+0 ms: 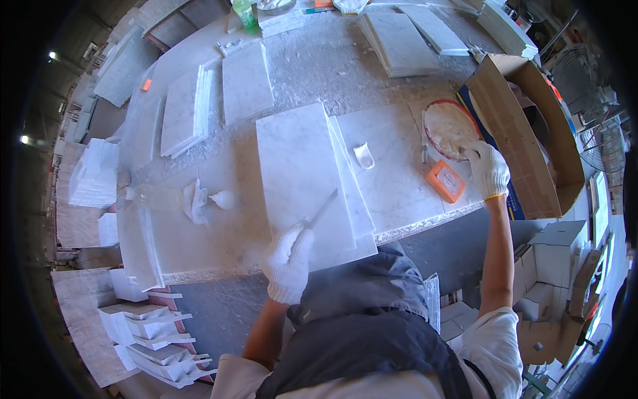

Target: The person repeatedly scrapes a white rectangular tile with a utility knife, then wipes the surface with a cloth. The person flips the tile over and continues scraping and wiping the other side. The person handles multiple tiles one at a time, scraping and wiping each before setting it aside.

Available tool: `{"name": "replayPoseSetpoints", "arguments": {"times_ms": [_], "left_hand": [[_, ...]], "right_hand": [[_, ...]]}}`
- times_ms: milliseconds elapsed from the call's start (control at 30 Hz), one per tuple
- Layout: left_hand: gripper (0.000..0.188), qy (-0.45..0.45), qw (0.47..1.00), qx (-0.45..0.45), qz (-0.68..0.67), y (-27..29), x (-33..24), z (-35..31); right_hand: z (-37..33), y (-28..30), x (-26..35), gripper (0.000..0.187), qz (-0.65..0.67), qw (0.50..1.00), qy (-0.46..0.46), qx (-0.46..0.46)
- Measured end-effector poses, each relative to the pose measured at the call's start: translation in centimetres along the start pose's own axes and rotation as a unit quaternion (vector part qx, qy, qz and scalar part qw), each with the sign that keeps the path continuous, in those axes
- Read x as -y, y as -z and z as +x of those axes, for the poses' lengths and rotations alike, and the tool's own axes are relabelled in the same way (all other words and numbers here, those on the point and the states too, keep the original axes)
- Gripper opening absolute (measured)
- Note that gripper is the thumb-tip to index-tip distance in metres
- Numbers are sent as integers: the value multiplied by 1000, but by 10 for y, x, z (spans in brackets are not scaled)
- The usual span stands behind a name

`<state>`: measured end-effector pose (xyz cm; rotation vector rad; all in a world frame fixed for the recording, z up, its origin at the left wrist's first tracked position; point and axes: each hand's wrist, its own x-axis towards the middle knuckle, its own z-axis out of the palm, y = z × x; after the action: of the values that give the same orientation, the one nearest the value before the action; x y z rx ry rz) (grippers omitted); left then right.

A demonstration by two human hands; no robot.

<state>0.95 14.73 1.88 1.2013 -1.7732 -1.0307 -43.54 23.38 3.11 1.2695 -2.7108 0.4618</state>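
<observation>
My left hand (288, 261), in a white knit glove, is closed round a thin, straight blade-like tool (323, 207) that slants over a grey-white marble tile (302, 166). That tile lies on a small fanned stack at the table's near edge. My gloved right hand (490, 169) reaches to the near right rim of a red-rimmed bowl (476, 124) of off-white paste (450, 130). Its fingers are pinched together at the paste; what they hold, if anything, I cannot make out. Just below the bowl lies an orange sanding-block-like piece (445, 181) with a pale face.
An open cardboard box (512, 133) stands right of the bowl. A small white curved piece (363, 156) lies beside the tile stack. More tile stacks (185, 110) (397, 43) sit farther back on the dusty table. At left lies a translucent bottle (156, 198).
</observation>
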Motion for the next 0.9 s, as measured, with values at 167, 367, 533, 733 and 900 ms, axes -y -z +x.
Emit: {"name": "replayPoseSetpoints", "arguments": {"times_ms": [167,367,533,733,900], "left_hand": [[23,143,986,4,-90,8,-14,0],[24,250,947,55,-192,-11,-58,2],[20,179,947,228,-136,-40,-72,-9],[25,-229,969,73,52,-24,-39,19],[45,-247,904,29,347,15,-12,112]], "right_hand": [[-25,35,27,30,11,989,-38,-140],[-111,32,106,31,440,875,117,167],[-161,-3,162,42,600,754,60,262],[-145,-9,156,55,644,738,-59,194],[-146,9,137,69,725,623,-200,214]]}}
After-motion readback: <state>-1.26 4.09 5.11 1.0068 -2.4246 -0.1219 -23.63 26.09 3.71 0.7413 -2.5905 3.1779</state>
